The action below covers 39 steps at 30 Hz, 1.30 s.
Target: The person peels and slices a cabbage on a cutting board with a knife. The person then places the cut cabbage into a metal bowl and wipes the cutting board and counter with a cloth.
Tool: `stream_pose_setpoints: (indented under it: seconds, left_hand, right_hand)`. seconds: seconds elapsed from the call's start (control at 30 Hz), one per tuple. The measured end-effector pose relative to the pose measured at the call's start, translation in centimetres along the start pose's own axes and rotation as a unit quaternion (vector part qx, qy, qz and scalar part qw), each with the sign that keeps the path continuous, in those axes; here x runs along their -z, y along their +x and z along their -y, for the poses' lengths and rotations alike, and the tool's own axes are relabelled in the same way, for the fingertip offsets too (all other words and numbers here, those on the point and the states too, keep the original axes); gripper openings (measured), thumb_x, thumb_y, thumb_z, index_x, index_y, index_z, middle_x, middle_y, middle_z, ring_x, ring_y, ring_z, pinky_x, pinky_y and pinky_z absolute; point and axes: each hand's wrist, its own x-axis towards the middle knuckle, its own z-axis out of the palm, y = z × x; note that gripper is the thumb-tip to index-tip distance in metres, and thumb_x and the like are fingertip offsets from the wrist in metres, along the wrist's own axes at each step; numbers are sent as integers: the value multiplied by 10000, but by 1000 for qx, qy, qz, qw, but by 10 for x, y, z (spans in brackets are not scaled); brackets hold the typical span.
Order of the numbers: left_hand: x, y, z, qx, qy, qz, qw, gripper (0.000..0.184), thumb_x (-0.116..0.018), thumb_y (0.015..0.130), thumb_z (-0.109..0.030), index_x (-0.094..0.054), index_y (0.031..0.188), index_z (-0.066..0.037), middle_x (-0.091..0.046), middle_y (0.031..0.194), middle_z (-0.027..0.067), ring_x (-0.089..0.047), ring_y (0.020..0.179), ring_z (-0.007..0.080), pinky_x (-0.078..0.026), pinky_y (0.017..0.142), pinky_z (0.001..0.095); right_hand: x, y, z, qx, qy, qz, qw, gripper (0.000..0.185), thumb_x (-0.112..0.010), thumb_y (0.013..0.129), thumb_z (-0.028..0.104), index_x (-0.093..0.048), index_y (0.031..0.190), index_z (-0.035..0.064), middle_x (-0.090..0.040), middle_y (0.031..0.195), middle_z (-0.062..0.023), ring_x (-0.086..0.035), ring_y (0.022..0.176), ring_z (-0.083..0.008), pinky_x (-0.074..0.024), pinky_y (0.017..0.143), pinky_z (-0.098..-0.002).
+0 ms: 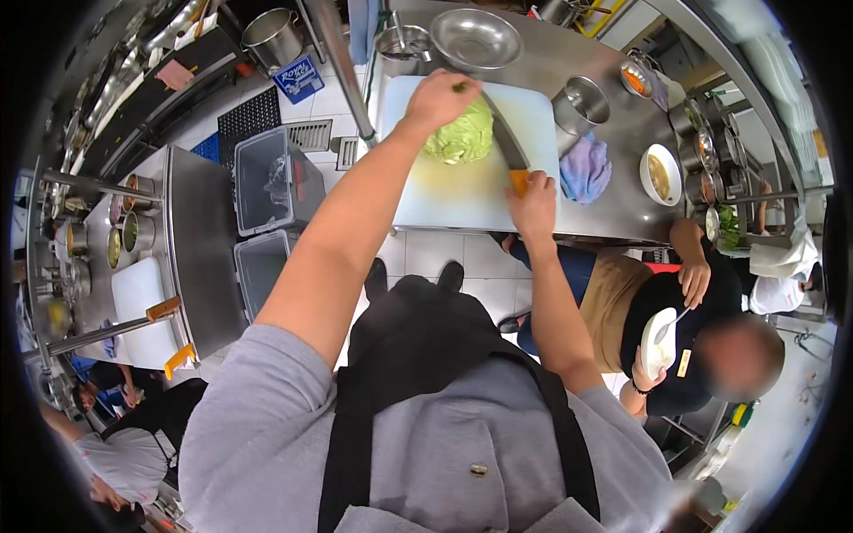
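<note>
A green cabbage [460, 138] lies on the white cutting board [426, 200]. My left hand [440, 99] is at the cabbage's upper edge, fingers bent around something small and dark green that I cannot make out. The large knife [504, 133] lies to the right of the cabbage, its blade angled up and left over the board. Its yellow handle [519, 181] is in my right hand [535, 206], near the board's right side.
Behind the board stand a wide metal bowl [477, 39] and a pot [402, 49]. To the right are another pot [581, 105], a purple-blue cloth [585, 169] and a white bowl [660, 174]. A co-worker [657, 311] holds a white dish and spoon. Grey bins [264, 191] stand left.
</note>
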Motion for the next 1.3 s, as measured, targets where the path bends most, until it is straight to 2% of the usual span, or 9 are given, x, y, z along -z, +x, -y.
stream_pose_setpoints:
  seconds: [0.23,0.3,0.57,0.67,0.8,1.0,1.1,1.17,1.3]
  left_hand:
    - [-2,-18,41,105,-146,29,983,783,-591,976,-609,-517,1507,-38,-555,1493,194,-571,1331,277,-442,1114,371]
    - [-9,-44,44,250,-435,2,865,845,-527,1004,-654,-475,1519,13,-565,1481,149,-563,1314,246,-433,1110,350]
    - [-42,-69,69,201,-360,-127,902,798,-315,1069,-638,-546,1455,21,-577,1457,214,-542,1331,328,-394,1127,378]
    - [0,-88,0,320,-219,-119,914,828,-295,1060,-647,-555,1434,44,-585,1435,265,-558,1325,379,-401,1120,384]
    - [23,-101,21,244,-134,-28,960,742,-391,1059,-598,-575,1427,19,-627,1361,290,-578,1310,403,-421,1103,380]
    - [-21,-114,36,254,-463,-68,846,702,-516,1034,-547,-417,1576,-110,-489,1549,169,-442,1439,303,-391,1141,400]
    - [-26,-99,44,214,-399,-105,885,671,-509,1035,-532,-426,1576,-144,-491,1515,232,-472,1393,359,-375,1150,433]
    - [-9,-101,29,185,-33,-143,972,599,-499,1034,-484,-459,1541,-169,-517,1415,280,-514,1279,435,-405,1109,494]
    - [-11,-96,20,126,23,-152,980,441,-516,1021,-379,-541,1368,-107,-527,1293,276,-497,1207,503,-411,1072,543]
  right_hand:
    - [14,-2,11,-89,115,95,985,477,-614,918,152,-499,1356,3,-624,1187,-369,-639,1052,-549,-515,944,-548]
    - [15,-11,14,-70,145,115,980,493,-581,912,115,-474,1379,-4,-616,1164,-394,-632,1042,-562,-510,957,-558]
    - [10,-31,44,-63,247,171,952,524,-517,900,80,-461,1418,26,-647,1147,-391,-615,1105,-557,-497,970,-558]
    - [10,-35,51,-50,236,216,946,513,-505,906,86,-469,1417,52,-653,1128,-390,-621,1091,-558,-502,961,-556]
    - [-5,-44,57,-69,225,204,950,523,-558,928,106,-476,1441,42,-669,1144,-348,-637,1103,-522,-506,959,-517]
    - [19,-42,66,-77,216,168,959,501,-568,930,115,-501,1421,45,-668,1140,-350,-642,1112,-503,-515,944,-511]
    - [15,-39,63,-65,196,177,962,494,-561,932,111,-501,1418,42,-669,1130,-351,-638,1099,-520,-515,932,-523]
    - [-5,-48,51,-5,194,165,967,443,-541,952,122,-484,1384,47,-671,1079,-379,-637,1069,-546,-504,925,-564]
    - [18,-53,58,-125,155,143,969,376,-545,977,148,-471,1311,-7,-672,1031,-396,-651,1027,-555,-520,901,-563]
